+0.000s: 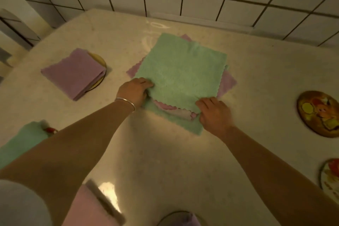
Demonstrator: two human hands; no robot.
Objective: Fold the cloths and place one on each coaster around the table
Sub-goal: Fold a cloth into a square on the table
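Two hands [135, 89] [214, 112] pinch green cloth [181, 71] (purple cloth [73, 73] covers coaster [100, 60]).

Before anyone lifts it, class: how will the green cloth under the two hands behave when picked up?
The green cloth will probably flop: its near edge already bends where the left hand and right hand pinch it. It looks fluffy, so likely light. Lifting it may drag the pink cloth beneath.

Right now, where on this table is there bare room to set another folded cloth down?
Bare tabletop lies between the forearms, near of the green cloth. More lies between the cloth pile and the painted coaster at right, itself uncovered. The left is crowded: a folded purple cloth and a green one cover coasters there.
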